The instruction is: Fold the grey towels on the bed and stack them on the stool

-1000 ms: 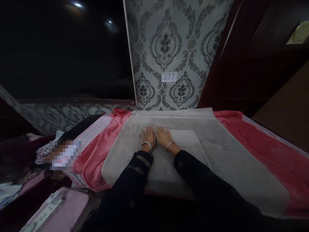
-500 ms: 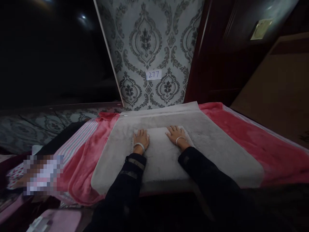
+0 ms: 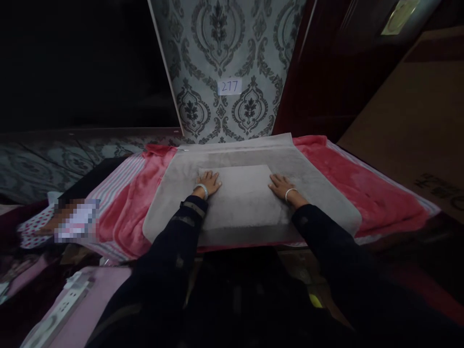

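Observation:
A light grey, plush rectangular cloth, perhaps folded, lies flat in the middle of a larger grey plush mat. My left hand rests on the cloth's left side, palm down with the fingers spread. On its right edge lies my right hand, also flat with fingers apart. Neither hand grips anything. Beneath the mat is a pink plush blanket, showing on both sides.
Patterned wallpaper with a paper label reading 277 rises behind. A dark screen stands at back left, a cardboard box at right. A white power strip lies on a pink surface at lower left.
My hands have moved farther apart, the right one outward to the cloth's right edge. The camera view has tilted down, so the mat appears higher.

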Demonstrator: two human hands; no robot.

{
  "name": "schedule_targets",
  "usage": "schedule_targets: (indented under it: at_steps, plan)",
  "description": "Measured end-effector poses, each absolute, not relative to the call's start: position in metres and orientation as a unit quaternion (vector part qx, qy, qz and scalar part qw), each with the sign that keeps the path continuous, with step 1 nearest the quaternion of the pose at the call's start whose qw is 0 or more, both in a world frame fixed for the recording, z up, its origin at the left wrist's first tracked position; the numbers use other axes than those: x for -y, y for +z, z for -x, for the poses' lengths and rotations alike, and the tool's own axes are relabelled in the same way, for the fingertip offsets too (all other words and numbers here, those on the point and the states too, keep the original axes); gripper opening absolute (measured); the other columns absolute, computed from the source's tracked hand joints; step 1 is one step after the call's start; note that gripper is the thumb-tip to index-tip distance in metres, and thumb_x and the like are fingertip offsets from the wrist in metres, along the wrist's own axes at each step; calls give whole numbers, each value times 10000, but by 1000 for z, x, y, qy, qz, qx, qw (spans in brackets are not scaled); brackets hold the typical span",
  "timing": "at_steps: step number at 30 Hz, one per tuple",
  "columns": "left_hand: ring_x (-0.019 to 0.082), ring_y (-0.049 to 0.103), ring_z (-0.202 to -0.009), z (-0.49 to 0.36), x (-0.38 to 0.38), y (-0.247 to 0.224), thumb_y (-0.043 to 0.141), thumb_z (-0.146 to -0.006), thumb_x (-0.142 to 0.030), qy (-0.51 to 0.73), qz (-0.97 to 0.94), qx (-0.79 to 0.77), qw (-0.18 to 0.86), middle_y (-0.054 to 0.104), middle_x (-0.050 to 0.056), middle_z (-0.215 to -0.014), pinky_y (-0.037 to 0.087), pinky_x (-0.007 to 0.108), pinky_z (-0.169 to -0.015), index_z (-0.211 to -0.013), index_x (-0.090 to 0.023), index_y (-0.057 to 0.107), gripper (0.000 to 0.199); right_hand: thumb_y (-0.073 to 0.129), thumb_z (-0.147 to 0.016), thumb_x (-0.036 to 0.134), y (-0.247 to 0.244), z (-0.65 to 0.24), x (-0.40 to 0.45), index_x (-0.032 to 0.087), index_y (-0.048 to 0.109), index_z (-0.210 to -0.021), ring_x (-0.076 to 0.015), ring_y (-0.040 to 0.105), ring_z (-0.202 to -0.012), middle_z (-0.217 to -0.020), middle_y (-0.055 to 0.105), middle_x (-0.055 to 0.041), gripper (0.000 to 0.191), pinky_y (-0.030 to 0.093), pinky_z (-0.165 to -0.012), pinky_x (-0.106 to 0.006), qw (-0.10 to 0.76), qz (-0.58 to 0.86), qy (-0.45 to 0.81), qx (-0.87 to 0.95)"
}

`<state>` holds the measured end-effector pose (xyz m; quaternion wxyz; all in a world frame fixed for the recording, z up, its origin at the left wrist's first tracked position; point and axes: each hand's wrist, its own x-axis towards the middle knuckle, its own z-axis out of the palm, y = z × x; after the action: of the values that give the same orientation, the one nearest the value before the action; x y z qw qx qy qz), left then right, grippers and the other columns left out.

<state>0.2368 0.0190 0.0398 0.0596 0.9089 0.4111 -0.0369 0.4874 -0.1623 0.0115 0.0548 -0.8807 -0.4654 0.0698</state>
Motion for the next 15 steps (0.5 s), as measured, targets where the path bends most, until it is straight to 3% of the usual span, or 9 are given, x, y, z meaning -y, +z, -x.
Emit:
schedule_targets:
  at_steps: [4,9,15]
  plan:
    - [298,205,-1520,-223,29,36,338,-990,-418,1,-921,-388,41,257,136,-1641,207,581,-1195,-1534,-203,351,585,307,-990,323,19,-411,157,192,385,-1531,-328,221,-1494,-1636,252,-128,562,270,-1139,-576,94,826,-23,556]
    - [261,199,-1525,-211,74,11,281,-998,-334,34,-927,-372,13,269,98,-1642,192,555,-1215,-1544,-198,338,566,290,-981,267,-2,-318,153,140,377,-1532,-246,262,-1484,-1601,344,-99,572,223,-1182,-472,102,739,-17,666]
    - [271,216,-1519,-209,75,3,267,-1001,-379,41,-926,-376,-4,272,102,-1639,203,558,-1211,-1544,-186,348,582,303,-1000,432,-19,-355,189,126,370,-1536,-266,236,-1493,-1612,313,-100,621,197,-1183,-475,103,787,-48,607]
